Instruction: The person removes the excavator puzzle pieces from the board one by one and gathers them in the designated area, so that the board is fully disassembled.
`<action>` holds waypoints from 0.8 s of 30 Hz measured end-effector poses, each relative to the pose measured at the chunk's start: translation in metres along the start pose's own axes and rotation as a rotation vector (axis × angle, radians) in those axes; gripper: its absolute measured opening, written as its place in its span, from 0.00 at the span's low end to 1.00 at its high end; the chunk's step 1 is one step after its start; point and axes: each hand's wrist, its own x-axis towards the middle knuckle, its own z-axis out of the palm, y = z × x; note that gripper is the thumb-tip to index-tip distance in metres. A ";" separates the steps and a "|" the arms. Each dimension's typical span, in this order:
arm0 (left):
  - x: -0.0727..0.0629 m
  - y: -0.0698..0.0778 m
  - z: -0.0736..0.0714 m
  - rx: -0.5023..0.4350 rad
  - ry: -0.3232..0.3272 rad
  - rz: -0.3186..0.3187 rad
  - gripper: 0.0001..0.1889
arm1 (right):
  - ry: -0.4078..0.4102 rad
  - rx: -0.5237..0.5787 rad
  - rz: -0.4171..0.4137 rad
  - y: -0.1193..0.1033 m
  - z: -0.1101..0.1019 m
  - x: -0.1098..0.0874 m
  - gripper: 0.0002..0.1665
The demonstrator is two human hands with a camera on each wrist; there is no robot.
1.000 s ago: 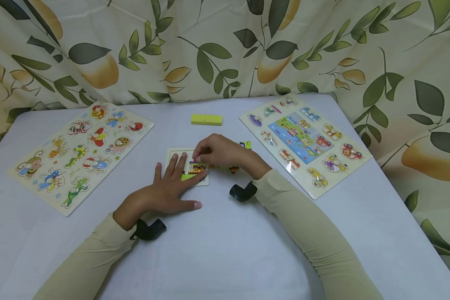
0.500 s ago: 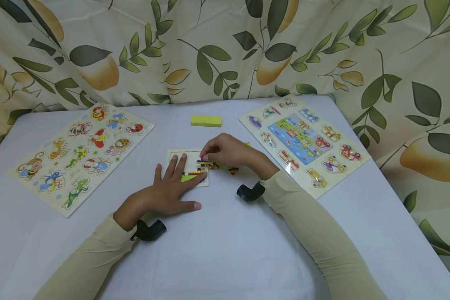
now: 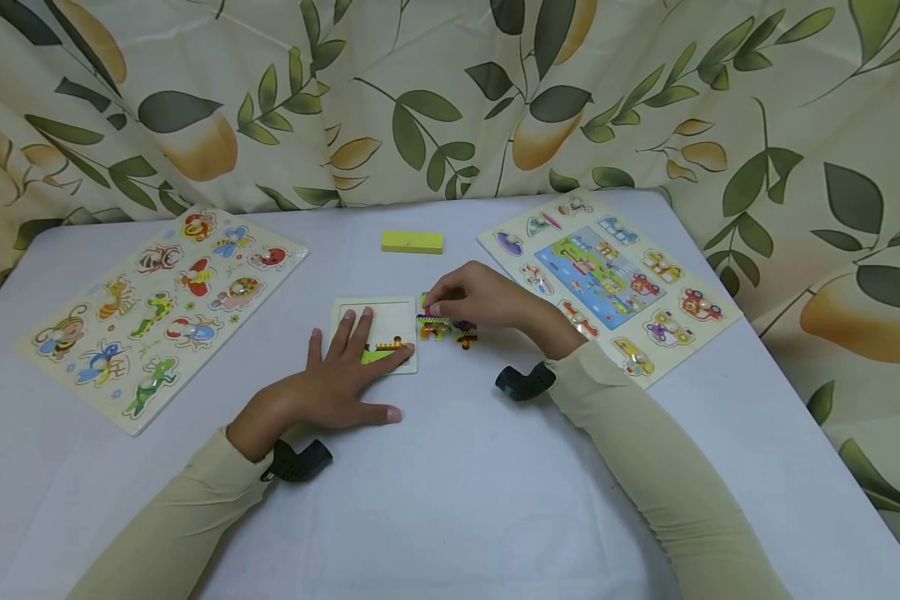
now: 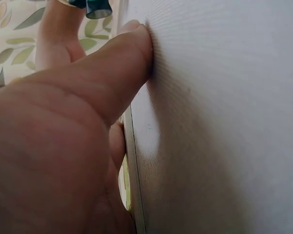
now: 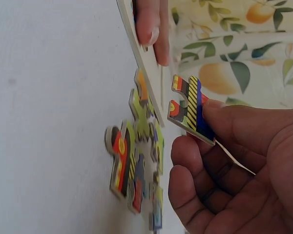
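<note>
Rn the right hand [image 3: 487, 296] has a small printed jigsaw piece w/ yellow-black stripes and a dark blue strip [image 5: 191, 109] pinched by its edge, thumb vs fingers. It's off the table, just beside the right side of the pale flat square puzzle tray [image 3: 392, 312], close to the loose multicolour jigsaw pieces [image 3: 463, 336]. Left hand [image 3: 332, 383] isn't gripping anything: palm down, fingers spread over the tray, thumb on the white cloth [image 3: 450, 500].

What could go wrong imo: that pinch is only on one edge, so a bump could twist or drop the pc. Dipping low there could scatter the loose ones, bc they're bunched up right below. Also the left index finger lies across the bright green piece [image 3: 375, 355] at the tray's bottom, so a sideways slide might drag it, esp if it's not seated (can't tell). And if the left lifts, the tray could prob skid under any push.
</note>
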 end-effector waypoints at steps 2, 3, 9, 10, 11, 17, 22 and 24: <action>0.000 0.000 0.000 -0.004 0.003 0.002 0.44 | 0.003 0.004 0.013 0.001 -0.003 -0.004 0.09; -0.001 0.000 0.000 -0.007 0.005 0.004 0.44 | 0.005 0.004 0.016 0.002 -0.004 -0.005 0.09; -0.001 0.001 -0.001 -0.015 0.008 0.002 0.45 | 0.049 -0.023 0.033 0.006 -0.012 -0.013 0.09; -0.001 0.001 0.000 -0.014 0.007 -0.001 0.45 | 0.056 -0.030 0.037 0.008 -0.013 -0.014 0.09; -0.001 0.001 0.000 -0.013 0.006 -0.004 0.45 | 0.060 -0.031 0.039 0.009 -0.013 -0.015 0.09; 0.000 0.000 0.000 -0.005 0.002 -0.015 0.45 | 0.060 -0.030 0.030 0.017 -0.015 -0.021 0.08; 0.001 0.001 0.001 0.004 0.006 -0.016 0.45 | 0.056 -0.049 0.034 0.020 -0.019 -0.026 0.08; 0.001 0.001 0.001 0.005 0.008 -0.017 0.45 | 0.048 -0.059 0.037 0.021 -0.021 -0.029 0.08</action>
